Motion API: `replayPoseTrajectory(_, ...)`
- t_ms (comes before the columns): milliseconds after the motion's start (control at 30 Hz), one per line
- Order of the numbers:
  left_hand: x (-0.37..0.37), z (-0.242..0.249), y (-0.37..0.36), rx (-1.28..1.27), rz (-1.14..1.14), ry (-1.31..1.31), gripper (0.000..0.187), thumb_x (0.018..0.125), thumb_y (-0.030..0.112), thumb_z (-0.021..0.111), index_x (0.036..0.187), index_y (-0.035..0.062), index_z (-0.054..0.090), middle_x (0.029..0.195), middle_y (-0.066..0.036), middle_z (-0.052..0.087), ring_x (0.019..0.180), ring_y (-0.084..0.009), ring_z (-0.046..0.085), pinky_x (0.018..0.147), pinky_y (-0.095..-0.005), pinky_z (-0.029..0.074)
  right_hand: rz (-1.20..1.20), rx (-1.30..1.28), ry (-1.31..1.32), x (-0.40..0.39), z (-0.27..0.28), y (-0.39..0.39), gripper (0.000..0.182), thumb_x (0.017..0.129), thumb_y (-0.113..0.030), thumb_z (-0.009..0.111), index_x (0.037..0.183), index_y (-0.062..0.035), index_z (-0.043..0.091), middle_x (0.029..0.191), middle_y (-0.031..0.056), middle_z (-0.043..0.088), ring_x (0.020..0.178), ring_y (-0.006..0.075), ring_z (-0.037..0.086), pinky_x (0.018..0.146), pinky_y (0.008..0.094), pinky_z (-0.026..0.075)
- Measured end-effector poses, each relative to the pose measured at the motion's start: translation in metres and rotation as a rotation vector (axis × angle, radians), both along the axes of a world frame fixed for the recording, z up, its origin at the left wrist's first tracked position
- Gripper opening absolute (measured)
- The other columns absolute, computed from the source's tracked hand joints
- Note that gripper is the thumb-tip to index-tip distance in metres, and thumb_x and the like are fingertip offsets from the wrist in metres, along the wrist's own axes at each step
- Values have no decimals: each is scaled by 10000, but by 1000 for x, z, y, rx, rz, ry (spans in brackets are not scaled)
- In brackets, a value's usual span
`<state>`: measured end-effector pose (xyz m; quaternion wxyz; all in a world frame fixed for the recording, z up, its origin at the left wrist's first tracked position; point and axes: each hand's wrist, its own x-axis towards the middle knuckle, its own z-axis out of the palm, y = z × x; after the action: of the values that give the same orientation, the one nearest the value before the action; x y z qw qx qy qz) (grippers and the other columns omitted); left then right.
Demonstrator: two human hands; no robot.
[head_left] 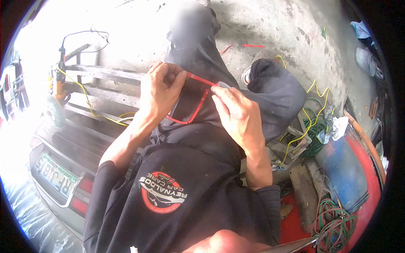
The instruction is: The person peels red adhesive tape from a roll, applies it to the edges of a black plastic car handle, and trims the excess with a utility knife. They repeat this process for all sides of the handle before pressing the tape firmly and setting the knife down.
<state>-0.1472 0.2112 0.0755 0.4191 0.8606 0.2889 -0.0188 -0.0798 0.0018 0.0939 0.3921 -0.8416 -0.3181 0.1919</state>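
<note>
Between my hands, over my lap, a narrow strip of red tape [197, 109] bends round in a loop along a thin, dark, frame-like piece. My left hand [162, 86] pinches its upper left end, thumb and fingers pressed together. At the upper right corner, the fingertips of my right hand [236, 111] close on the red strip. My dark trousers show through the middle of the loop. The fingers partly hide the ends of the piece.
A slatted bench [105, 74] stands at the left, with a corded power tool [61, 86] at its end. A car's rear [63, 177] is below it. Red scraps [254, 45] lie on the concrete. Yellow cord [314, 122], hoses [335, 223] and a blue container [341, 168] crowd the right.
</note>
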Motion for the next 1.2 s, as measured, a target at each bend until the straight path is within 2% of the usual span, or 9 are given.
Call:
replayPoseTrajectory(100,1,-3,-2,68,-52,-31,140,883,142,764,881,14,707,761,-22,603,682,-98,525,608,-265,447,-7,-42,-48,-2,-2,1,244,888,-49,702,1131,-45,687,966,146,711,798,329,716,648,394,580)
replayPoseTrajectory(200,2,-2,-5,80,-85,-52,139,884,136,759,873,9,701,761,-28,604,679,-106,531,613,-267,449,64,-154,-99,-9,5,-1,296,873,-58,691,1168,-62,689,866,120,670,688,311,685,592,386,553)
replayPoseTrajectory(300,4,-4,-9,-5,-12,-8,113,849,138,753,848,37,702,756,-89,636,727,-240,606,675,-372,498,114,-253,-189,-14,10,0,361,849,-62,677,1209,-78,689,775,97,590,576,287,626,537,381,518)
replayPoseTrajectory(367,5,-5,-9,33,-48,-31,109,851,132,749,851,34,701,761,-90,640,727,-240,607,674,-370,499,99,-269,-254,-12,7,3,399,835,-67,669,1233,-85,685,740,89,536,525,271,586,512,380,499)
replayPoseTrajectory(600,5,-2,-9,62,-36,-31,110,857,122,740,853,21,694,761,-92,639,704,-232,603,653,-361,495,138,-312,-321,-7,2,4,442,867,-81,602,1306,-86,645,818,101,574,531,262,586,535,370,503)
replayPoseTrajectory(700,0,1,-6,103,-36,-14,139,897,129,744,903,-4,704,799,-64,651,681,-129,579,648,-284,486,177,-351,-328,-8,3,8,505,845,-76,584,1349,-94,620,862,109,582,553,260,585,559,372,503)
replayPoseTrajectory(800,-7,5,-8,44,60,-28,126,876,145,743,855,27,703,742,-73,621,633,-190,578,611,-343,477,191,-322,-335,-6,7,11,516,832,-74,583,1346,-93,627,863,114,573,559,255,565,572,374,492)
replayPoseTrajectory(1100,-21,0,-14,-162,278,29,174,898,181,762,927,15,719,789,-73,681,701,-144,647,667,-303,515,262,-323,-425,4,19,12,469,857,-96,567,1319,-71,646,873,94,555,619,240,543,656,367,479)
replayPoseTrajectory(1200,-13,-3,-15,-159,291,-19,187,901,186,763,932,8,716,794,-74,693,697,-141,651,668,-297,519,293,-339,-486,16,14,17,437,885,-142,570,1309,-49,627,897,88,568,672,225,591,763,388,489)
